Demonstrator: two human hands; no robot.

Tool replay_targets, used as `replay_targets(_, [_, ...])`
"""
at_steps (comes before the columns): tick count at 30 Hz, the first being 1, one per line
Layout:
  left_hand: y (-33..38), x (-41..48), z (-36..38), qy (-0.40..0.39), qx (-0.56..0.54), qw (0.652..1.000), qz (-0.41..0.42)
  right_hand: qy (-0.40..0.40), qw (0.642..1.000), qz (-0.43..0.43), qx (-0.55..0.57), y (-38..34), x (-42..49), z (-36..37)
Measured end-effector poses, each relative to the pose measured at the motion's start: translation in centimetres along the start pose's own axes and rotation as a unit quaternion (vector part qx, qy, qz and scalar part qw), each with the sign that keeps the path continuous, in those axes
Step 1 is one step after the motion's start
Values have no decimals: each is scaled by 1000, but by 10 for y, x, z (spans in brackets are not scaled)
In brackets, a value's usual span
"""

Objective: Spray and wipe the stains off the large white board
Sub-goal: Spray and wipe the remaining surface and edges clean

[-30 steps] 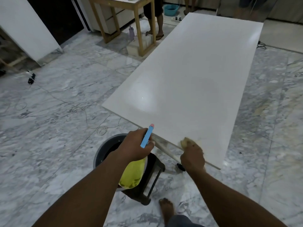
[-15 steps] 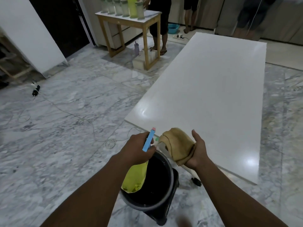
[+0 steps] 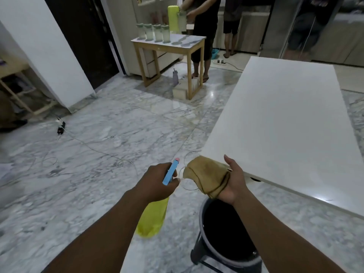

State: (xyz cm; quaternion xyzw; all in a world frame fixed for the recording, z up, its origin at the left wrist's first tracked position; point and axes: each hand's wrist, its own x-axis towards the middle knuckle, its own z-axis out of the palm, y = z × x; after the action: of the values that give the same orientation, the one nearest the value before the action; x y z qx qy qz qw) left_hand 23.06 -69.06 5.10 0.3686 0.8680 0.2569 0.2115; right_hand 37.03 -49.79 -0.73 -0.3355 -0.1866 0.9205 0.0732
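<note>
Board (image 3: 285,123): large, white, lying flat and low above the marble floor (image 3: 88,154). No stains can be made out on it from here. Its near corner sits just past your right hand.

Left hand (image 3: 157,186): just left of the board's near corner. Your fingers (image 3: 174,181) are wrapped tight round the neck of the spray bottle (image 3: 151,219). The blue nozzle points up and forward and the yellow body hangs below your fist. Whether a finger rests on the trigger cannot be told.

Right hand (image 3: 234,184): at the board's near corner, palm up and thumb out. Your fingers curl under a bunched tan cloth (image 3: 206,174) and hold it. The cloth overlaps the corner in view, but contact is uncertain.

Bucket (image 3: 201,211): dark, set on a black stool (image 3: 197,251) just short of the board's near edge, beneath your right wrist. Its contents are too dark to read.

Cable (image 3: 122,164): thin, looping on the floor left of the board's corner.

Hazards, as judged:
- The nozzle is aimed away from the board, so a squeeze now would likely wet the floor and make the marble slippery.
- The cable loops could catch a foot as you step round the board.
- A knee or forearm could tip the bucket off its stool.
- A bunched cloth may smear rather than lift stains.
</note>
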Motion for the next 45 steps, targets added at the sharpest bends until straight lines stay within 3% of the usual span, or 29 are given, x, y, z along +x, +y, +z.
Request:
replay_targets(4, [-23, 18, -23, 0, 4, 1000, 11, -9, 999, -20, -30, -2, 16, 15])
replay_targets(11, [-45, 74, -38, -56, 1, 997, 49, 130, 983, -32, -126, -15, 75, 24])
replay_targets(20, [-55, 235, -76, -123, 35, 987, 99, 152, 986, -59, -17, -67, 178, 60])
replay_targets(24, [-44, 307, -87, -132, 47, 981, 136, 147, 984, -101, -20, -106, 202, 77])
replay_targets(27, [-35, 345, -89, -157, 48, 974, 153, 194, 970, -107, -100, -133, 214, 78])
replay_targets(34, [4, 440, -82, -233, 39, 942, 237, 339, 915, -107, -191, -199, 233, 85])
replay_targets(45, [62, 577, -72, -305, 72, 880, 358, 397, 902, -150, -79, -234, 250, 78])
